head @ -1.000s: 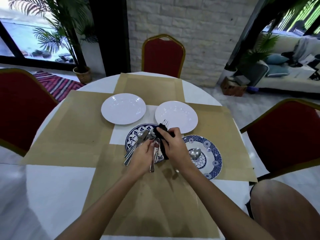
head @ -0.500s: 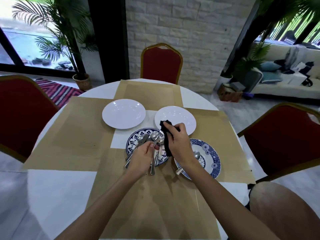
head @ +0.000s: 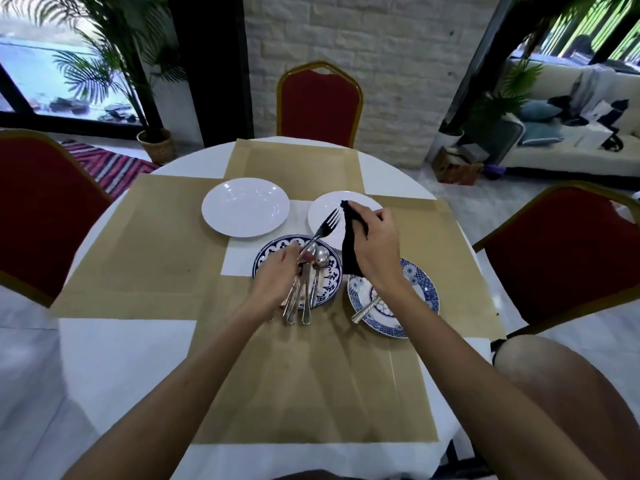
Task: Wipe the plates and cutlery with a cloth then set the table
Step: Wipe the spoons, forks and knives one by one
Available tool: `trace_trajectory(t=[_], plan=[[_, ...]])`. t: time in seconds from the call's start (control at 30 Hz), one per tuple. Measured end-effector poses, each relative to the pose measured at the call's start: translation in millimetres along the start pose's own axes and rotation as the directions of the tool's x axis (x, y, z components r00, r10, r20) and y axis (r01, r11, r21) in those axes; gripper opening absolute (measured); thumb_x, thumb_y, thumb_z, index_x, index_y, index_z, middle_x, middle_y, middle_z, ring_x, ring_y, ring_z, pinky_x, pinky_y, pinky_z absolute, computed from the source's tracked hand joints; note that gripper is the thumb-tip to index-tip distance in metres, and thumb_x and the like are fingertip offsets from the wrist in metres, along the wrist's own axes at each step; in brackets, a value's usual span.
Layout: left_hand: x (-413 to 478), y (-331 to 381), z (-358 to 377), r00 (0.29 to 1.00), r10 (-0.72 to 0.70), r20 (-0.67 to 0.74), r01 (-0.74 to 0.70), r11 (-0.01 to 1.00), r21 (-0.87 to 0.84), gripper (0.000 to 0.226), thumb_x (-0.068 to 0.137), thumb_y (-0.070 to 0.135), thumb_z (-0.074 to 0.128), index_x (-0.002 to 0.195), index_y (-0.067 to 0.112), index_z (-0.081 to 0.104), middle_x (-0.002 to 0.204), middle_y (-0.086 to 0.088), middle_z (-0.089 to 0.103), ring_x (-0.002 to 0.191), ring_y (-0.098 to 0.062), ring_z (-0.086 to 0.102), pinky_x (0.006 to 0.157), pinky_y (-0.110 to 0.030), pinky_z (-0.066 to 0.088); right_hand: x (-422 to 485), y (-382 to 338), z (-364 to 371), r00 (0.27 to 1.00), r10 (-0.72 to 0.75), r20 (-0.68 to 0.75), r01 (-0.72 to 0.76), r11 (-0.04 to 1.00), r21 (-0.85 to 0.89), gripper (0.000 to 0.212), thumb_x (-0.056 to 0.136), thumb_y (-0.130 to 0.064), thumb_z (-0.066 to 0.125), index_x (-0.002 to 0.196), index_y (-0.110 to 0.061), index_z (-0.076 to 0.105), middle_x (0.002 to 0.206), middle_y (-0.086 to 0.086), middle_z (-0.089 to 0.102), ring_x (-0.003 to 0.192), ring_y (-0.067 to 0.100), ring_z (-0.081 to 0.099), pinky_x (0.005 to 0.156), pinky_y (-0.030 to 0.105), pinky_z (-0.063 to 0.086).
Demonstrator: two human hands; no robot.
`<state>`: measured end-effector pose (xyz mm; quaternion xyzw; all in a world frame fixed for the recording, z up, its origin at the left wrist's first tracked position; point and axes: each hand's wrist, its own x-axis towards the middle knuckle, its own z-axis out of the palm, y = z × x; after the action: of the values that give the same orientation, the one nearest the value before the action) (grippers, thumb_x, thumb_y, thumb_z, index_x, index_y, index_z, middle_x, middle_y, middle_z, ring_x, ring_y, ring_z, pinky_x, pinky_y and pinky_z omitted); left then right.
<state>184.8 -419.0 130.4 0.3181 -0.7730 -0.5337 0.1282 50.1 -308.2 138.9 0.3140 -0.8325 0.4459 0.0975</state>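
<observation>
Left hand (head: 277,277): fingers clenched around bundled cutlery (head: 304,289) over blue patterned plate (head: 327,292); fork (head: 323,230) protrudes upward. Right hand (head: 375,249): fingers pinch black cloth (head: 350,247), hanging beside the fork.

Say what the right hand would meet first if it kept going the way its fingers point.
The right hand, holding the black cloth, points up-left over the white plate; the fork tines lie nearest in that line, though depth is unclear.

red chairs (head: 320,103), potted palm (head: 152,98), striped rug (head: 110,164), sofa (head: 571,147)
</observation>
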Motion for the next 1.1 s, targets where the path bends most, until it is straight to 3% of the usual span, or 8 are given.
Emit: trace_trajectory(t=[0.1,0.23,0.33,0.67,0.87,0.93,1.03,1.1], plan=[[3.2,1.0,1.7,1.000,-0.013,-0.010,0.013,1.000,0.026,0.041,0.101,0.035,0.032,0.081,0.023,0.066,0.069,0.009,0.054,0.062,-0.011,0.047,0.057,-0.029,0.031,-3.9,-5.3,4.1,0.998,-0.054,0.012,0.054,0.999,-0.006,0.032,0.097,-0.013,0.053,0.127,-0.019,0.063,0.095,0.005,0.043,0.079,0.012,0.043,0.075,0.014,0.035],[1.7,2.4,6.9,0.995,0.098,-0.006,-0.097,0.990,0.103,0.031,0.102,0.028,0.036,0.077,0.020,0.052,0.074,0.003,0.056,0.072,-0.015,0.050,0.060,-0.031,0.035,-18.2,-6.1,18.1,0.951,-0.209,0.227,0.240,0.963,-0.119,0.032,0.096,-0.021,0.056,0.126,-0.021,0.063,0.100,0.010,0.048,0.079,0.027,0.056,0.067,0.034,0.050],[-2.0,-3.1,7.2,0.989,0.145,-0.009,-0.141,0.973,0.181,0.028,0.102,0.025,0.037,0.092,0.009,0.057,0.088,-0.006,0.062,0.081,-0.022,0.056,0.071,-0.035,0.040,-7.9,-2.3,19.8,0.970,-0.098,0.223,0.134,0.979,-0.154,0.032,0.097,-0.018,0.053,0.128,-0.021,0.062,0.106,0.012,0.047,0.085,0.031,0.057,0.071,0.040,0.051],[-3.9,-6.6,6.4,0.978,0.175,-0.113,-0.156,0.974,0.163,0.030,0.102,0.027,0.035,0.083,0.010,0.051,0.079,-0.006,0.060,0.070,-0.022,0.052,0.065,-0.039,0.041,13.6,-5.6,21.8,0.968,-0.108,0.225,0.154,0.968,-0.200,0.032,0.098,-0.018,0.052,0.129,-0.020,0.061,0.104,0.012,0.047,0.082,0.032,0.055,0.067,0.039,0.049],[-3.2,-3.8,5.8,0.969,0.217,-0.119,-0.202,0.971,0.128,0.029,0.102,0.025,0.036,0.077,0.016,0.046,0.069,0.002,0.053,0.063,-0.014,0.046,0.063,-0.036,0.038,10.1,2.1,17.7,0.930,-0.229,0.288,0.294,0.933,-0.209,0.034,0.096,-0.015,0.055,0.129,-0.019,0.061,0.102,0.014,0.047,0.075,0.032,0.053,0.061,0.038,0.048],[-4.7,-4.3,5.9,0.972,0.218,-0.083,-0.204,0.968,0.146,0.030,0.103,0.027,0.035,0.078,0.015,0.046,0.068,0.005,0.050,0.061,-0.010,0.044,0.058,-0.032,0.034,19.9,5.3,10.5,0.959,-0.151,0.239,0.206,0.952,-0.227,0.033,0.097,-0.018,0.053,0.129,-0.022,0.061,0.102,0.013,0.048,0.080,0.030,0.052,0.066,0.034,0.046],[-4.8,-4.1,6.8,0.983,0.183,-0.033,-0.179,0.979,0.098,0.031,0.103,0.029,0.034,0.080,0.014,0.049,0.066,0.007,0.049,0.057,-0.009,0.042,0.051,-0.021,0.031,34.6,5.1,1.6,0.978,0.185,0.100,-0.187,0.982,0.008,0.031,0.097,-0.016,0.051,0.123,-0.025,0.065,0.106,0.007,0.057,0.093,0.018,0.054,0.081,0.026,0.042],[-3.1,-5.5,6.6,0.992,0.126,-0.032,-0.126,0.992,0.002,0.031,0.103,0.028,0.034,0.085,0.012,0.053,0.067,0.007,0.051,0.057,-0.009,0.042,0.047,-0.015,0.031,36.4,3.7,-2.1,0.867,0.475,0.150,-0.496,0.794,0.352,0.019,0.095,-0.020,0.055,0.106,-0.027,0.069,0.107,0.003,0.067,0.101,0.022,0.062,0.094,0.036,0.049]])
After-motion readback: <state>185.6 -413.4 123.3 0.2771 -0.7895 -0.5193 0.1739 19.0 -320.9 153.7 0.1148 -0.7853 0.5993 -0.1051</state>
